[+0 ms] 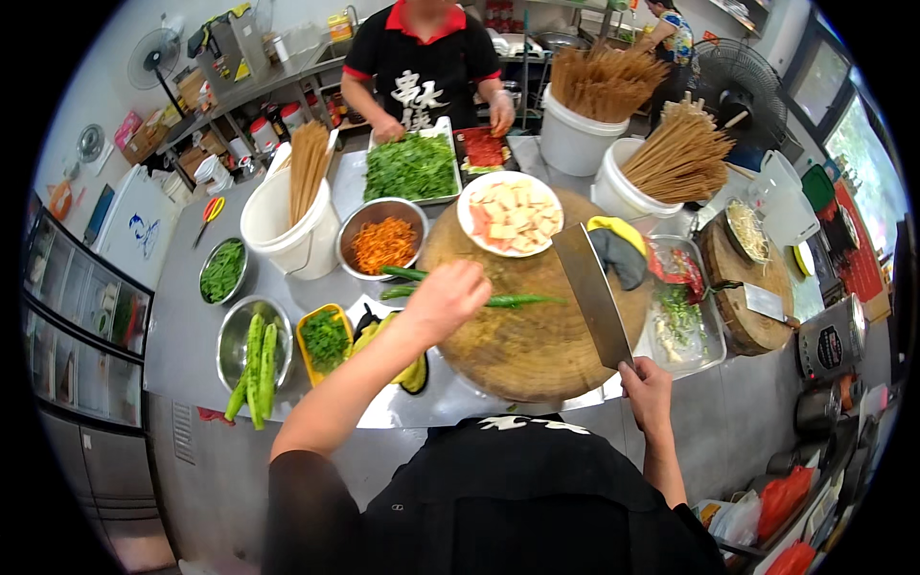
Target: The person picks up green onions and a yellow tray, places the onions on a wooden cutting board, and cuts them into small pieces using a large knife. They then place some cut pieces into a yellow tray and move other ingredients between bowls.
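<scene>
A round wooden chopping block (pixel 503 359) stands before me, with long green chili peppers (pixel 521 300) lying across it. Over the peppers is my left hand (pixel 449 298), fingers bent together; whether it grips one cannot be told. My right hand (pixel 645 388) holds a broad cleaver (pixel 593 298) by its handle, the blade slanting up and left over the block's right part. A white bowl of pale, pinkish cut pieces (pixel 510 214) sits at the block's far edge. Beside the block on the left is a steel bowl of shredded carrot (pixel 381 241).
A co-worker (pixel 424 72) stands opposite behind a tray of leafy greens (pixel 411 165). White buckets of skewers (pixel 293 223) flank the block. Left are a bowl of long green vegetables (pixel 255 359) and scissors (pixel 209 215). A steel tray (pixel 708 345) and second cleaver (pixel 765 301) lie right.
</scene>
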Action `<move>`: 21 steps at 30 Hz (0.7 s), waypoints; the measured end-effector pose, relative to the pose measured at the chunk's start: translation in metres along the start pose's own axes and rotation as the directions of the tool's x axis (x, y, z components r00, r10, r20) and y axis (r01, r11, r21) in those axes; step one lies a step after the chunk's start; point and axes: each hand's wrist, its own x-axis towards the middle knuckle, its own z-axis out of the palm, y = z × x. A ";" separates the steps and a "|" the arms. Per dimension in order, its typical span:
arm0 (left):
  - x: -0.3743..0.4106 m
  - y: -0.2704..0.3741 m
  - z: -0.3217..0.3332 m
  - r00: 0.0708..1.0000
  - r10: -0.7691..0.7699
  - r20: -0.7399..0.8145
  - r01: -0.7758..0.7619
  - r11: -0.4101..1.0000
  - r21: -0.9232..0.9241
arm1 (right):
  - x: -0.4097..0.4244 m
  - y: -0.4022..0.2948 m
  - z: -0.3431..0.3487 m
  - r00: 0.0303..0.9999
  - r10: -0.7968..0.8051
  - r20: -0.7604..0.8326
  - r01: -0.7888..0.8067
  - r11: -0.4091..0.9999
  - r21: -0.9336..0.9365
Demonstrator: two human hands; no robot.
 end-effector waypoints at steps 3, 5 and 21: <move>0.038 0.017 0.060 0.996 0.068 0.049 -0.066 0.997 -0.034 | 0.015 0.012 -0.027 1.000 -0.011 -0.014 0.011 1.000 -0.026; 0.055 0.020 0.078 0.999 0.052 -0.008 -0.053 0.998 -0.045 | 0.026 0.020 -0.042 0.999 -0.048 0.003 0.048 0.994 -0.099; -0.009 0.021 0.070 0.884 -0.183 0.431 0.240 0.968 -0.080 | 0.074 0.025 -0.052 0.882 -0.269 0.388 0.384 0.886 -0.259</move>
